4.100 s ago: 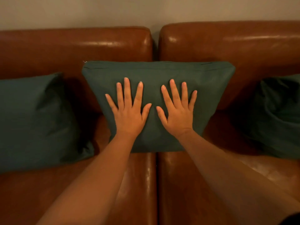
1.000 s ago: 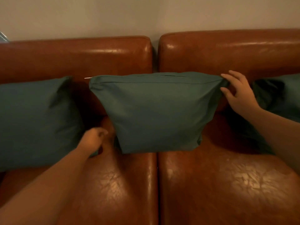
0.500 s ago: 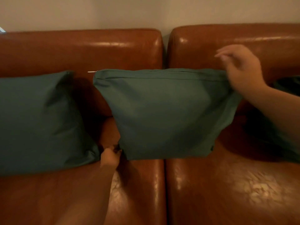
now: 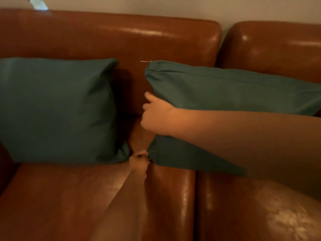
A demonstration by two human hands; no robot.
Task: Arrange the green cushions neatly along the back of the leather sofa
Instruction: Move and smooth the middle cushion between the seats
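Two dark green cushions stand against the brown leather sofa's backrest [image 4: 121, 37]. The left cushion [image 4: 57, 110] sits upright on the seat. The middle cushion [image 4: 225, 89] leans tilted across the seam between the seats, its zipper edge on top, lower left corner pinched.

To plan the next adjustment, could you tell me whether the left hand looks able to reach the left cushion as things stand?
Probably yes: the left hand pinches the middle cushion at its lower corner, right beside the left cushion, with nothing between.
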